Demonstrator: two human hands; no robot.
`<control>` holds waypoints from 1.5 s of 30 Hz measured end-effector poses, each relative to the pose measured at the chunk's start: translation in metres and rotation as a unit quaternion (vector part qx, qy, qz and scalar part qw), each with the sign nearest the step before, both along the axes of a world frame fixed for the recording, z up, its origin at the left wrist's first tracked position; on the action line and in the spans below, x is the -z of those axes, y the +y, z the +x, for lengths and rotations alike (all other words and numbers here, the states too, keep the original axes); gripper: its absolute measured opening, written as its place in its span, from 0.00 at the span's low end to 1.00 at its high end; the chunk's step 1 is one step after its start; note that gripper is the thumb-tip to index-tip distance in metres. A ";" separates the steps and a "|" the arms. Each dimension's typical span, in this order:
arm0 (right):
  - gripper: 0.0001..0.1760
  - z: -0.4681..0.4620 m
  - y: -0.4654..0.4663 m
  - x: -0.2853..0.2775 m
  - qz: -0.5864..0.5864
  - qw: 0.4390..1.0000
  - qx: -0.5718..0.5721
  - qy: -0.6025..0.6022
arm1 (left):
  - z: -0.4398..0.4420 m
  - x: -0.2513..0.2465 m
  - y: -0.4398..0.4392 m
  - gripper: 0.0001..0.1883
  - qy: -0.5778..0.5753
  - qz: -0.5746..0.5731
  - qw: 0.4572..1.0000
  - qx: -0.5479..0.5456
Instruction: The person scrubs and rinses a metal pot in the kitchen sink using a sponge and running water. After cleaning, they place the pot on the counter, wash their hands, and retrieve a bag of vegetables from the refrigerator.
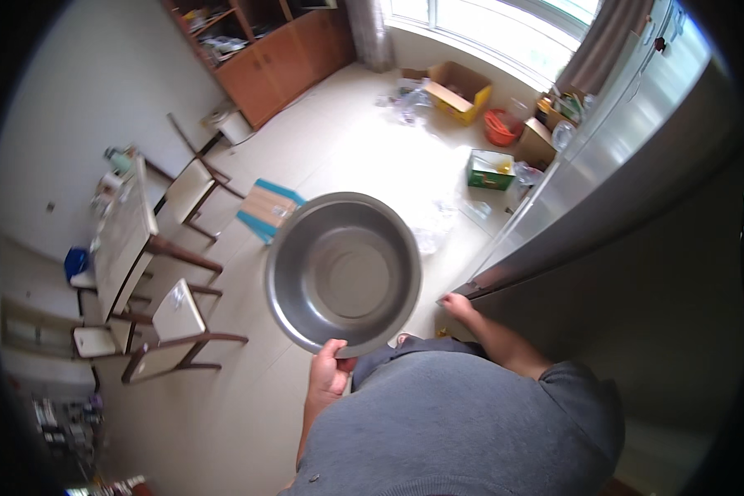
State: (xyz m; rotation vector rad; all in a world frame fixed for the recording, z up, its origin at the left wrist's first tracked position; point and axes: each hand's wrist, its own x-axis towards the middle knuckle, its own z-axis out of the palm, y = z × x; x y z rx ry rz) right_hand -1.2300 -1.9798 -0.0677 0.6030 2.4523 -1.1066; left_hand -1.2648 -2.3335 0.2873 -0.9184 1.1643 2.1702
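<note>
A round stainless steel basin point(353, 279) is held out over the floor, its inside facing up with nothing in it. My left hand point(332, 369) grips the near rim, thumb on top. To the right, my right hand point(457, 306) is at the lower edge of a tall grey door or panel point(533, 248); its fingers are curled there, and whether they hold that edge cannot be made out. Part of the basin hides a cardboard and blue box point(270, 209) on the floor behind it.
Chairs point(180, 310) and a table point(121, 242) stand at left. A yellow carton point(459, 93), a red basket point(502, 127) and a green box point(491, 170) lie near the window. Clear plastic point(434, 226) is on the floor beyond the basin. A wooden cabinet point(285, 68) stands at the back.
</note>
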 end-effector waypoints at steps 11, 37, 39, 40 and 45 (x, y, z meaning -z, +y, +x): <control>0.25 -0.216 0.050 -0.076 0.004 0.964 0.249 0.093 | -0.295 0.005 0.065 0.01 0.000 0.005 0.978 0.210; 0.25 -0.123 0.197 -0.068 -0.169 -0.085 0.793 0.580 | -0.697 -0.012 0.366 0.11 0.015 0.000 0.807 0.590; 0.28 -0.088 0.197 -0.063 -0.173 -0.052 0.780 0.598 | -0.709 -0.003 0.394 0.08 0.013 0.027 0.791 0.612; 0.26 -0.106 0.191 -0.064 -0.167 -0.074 0.794 0.579 | -0.719 -0.003 0.408 0.08 0.011 0.023 0.784 0.620; 0.06 -0.182 0.135 -0.071 -0.125 -0.100 0.820 0.549 | -0.748 0.020 0.499 0.04 -0.022 0.021 0.702 0.712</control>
